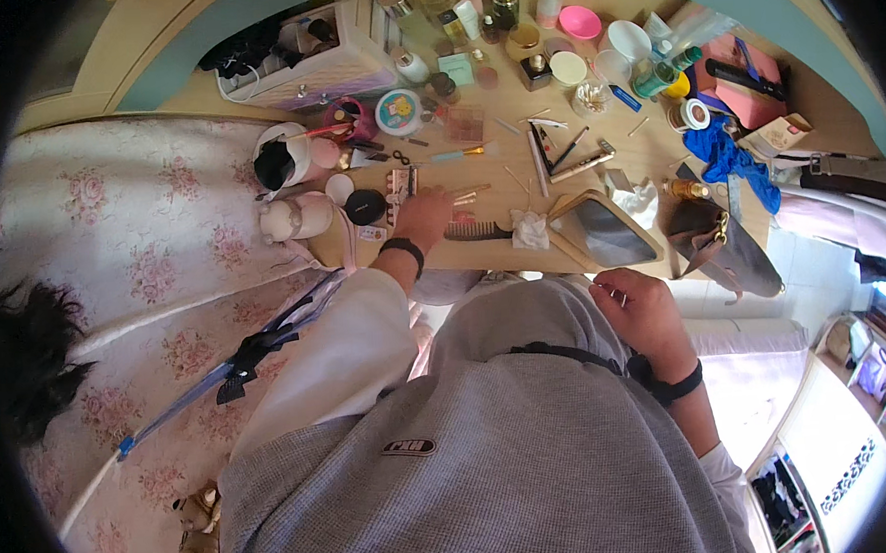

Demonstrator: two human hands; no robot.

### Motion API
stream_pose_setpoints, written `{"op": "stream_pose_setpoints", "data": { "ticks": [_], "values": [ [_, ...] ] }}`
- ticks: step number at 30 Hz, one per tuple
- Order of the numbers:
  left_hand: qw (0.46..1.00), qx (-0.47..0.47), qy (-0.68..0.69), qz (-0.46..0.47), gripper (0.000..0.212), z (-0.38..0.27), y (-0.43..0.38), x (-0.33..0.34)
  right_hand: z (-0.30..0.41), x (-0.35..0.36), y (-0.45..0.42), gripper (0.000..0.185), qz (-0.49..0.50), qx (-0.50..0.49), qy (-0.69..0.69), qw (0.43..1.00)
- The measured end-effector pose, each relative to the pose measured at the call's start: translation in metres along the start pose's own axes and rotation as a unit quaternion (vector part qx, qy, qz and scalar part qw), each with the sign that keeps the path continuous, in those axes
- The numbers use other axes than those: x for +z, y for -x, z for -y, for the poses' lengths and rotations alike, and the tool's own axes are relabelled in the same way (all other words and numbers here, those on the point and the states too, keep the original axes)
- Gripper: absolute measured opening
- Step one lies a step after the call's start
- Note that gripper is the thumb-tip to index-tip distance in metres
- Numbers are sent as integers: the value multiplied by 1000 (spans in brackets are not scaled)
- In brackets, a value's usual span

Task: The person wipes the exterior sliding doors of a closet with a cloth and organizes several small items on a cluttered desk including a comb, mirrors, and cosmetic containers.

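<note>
My left hand [426,216] reaches onto the front of the wooden desk, palm down, over small cosmetics. Its fingertips are partly hidden, so I cannot tell whether it grips anything. At its left lie a narrow patterned case [396,191] and a round black compact [366,206]. Thin gold-coloured sticks [466,195] and a dark comb [478,231] lie to its right. My right hand [636,308] is held off the desk's front edge near my lap, fingers curled. Small pale bits show between its fingers, too small to identify.
A framed mirror [606,230] and a crumpled tissue [530,229] lie on the desk front. A brown leather bag [723,250] overhangs the right edge. Bottles and jars [504,1] crowd the back, near a white drawer unit [312,80]. A floral curtain [145,187] hangs left.
</note>
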State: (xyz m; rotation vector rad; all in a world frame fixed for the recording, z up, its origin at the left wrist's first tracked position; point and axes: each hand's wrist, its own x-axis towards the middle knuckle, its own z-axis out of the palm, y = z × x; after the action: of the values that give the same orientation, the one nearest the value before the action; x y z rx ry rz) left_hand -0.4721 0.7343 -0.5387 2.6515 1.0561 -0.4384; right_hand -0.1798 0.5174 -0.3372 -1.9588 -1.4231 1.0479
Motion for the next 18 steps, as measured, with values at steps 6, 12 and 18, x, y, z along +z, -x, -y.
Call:
{"op": "stream_pose_setpoints", "data": {
  "ticks": [6,12,18],
  "values": [
    [999,24,19,-15,14,0,-3,4,-4,16,28,14,-18,19,13,1000],
    [987,-28,122,-106,14,-26,51,17,-16,38,30,15,-23,8,7,1000],
    [937,-247,240,-57,19,-8,120,74,-8,48,11,15,4,-26,26,999]
  ]
}}
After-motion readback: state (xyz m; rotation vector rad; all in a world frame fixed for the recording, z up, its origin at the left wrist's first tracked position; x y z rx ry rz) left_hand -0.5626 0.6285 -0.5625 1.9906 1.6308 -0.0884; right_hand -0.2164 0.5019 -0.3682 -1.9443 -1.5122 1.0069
